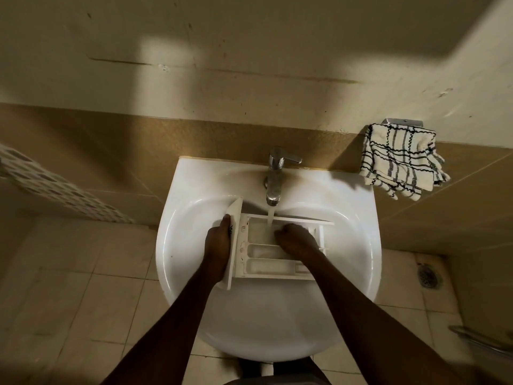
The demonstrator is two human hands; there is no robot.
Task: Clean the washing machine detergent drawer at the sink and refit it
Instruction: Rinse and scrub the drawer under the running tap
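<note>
Gripping the front panel of the detergent drawer (262, 252) at mid-frame, the left hand (219, 240) holds it over the sink (191, 190) under the running tap (273, 173). The right hand (298, 240) lies inside the drawer with its fingers curled, and I cannot tell whether it holds anything.

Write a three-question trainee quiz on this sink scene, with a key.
1. True or false: the tap is running onto the drawer.
2. Which hand grips the drawer's front panel? A) left B) right C) neither
3. Fill in: the checked towel hangs to the ___ of the sink.
Key: 1 true; 2 A, the left hand; 3 right.
</note>
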